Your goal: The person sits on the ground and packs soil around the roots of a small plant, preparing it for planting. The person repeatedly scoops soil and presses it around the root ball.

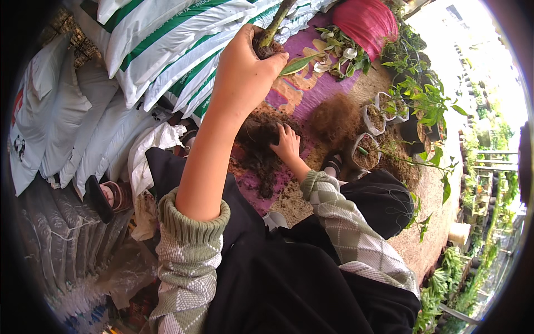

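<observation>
My left hand (pixel 252 69) is raised up front, shut around the base of a thick green-brown plant stem (pixel 276 25). Dark soil or root matter (pixel 267 51) shows between its thumb and fingers. One narrow green leaf (pixel 299 64) sticks out beside the thumb; the stem's upper end runs out of the picture. Lower down, my right hand (pixel 288 143) rests palm down on a heap of dark soil (pixel 260 133), fingers a little apart. What lies under that palm is hidden. The soil is spread over a purple printed sheet (pixel 315 37) on the ground.
Stacked white-and-green sacks (pixel 167 41) and grey-white sacks (pixel 54 112) stand at left. A brown fibre clump (pixel 337 117) lies right of the soil. Small white planting bags (pixel 367 152), potted plants (pixel 421 100), a pink-red sack (pixel 367 25) and cut leaves (pixel 344 58) are farther right.
</observation>
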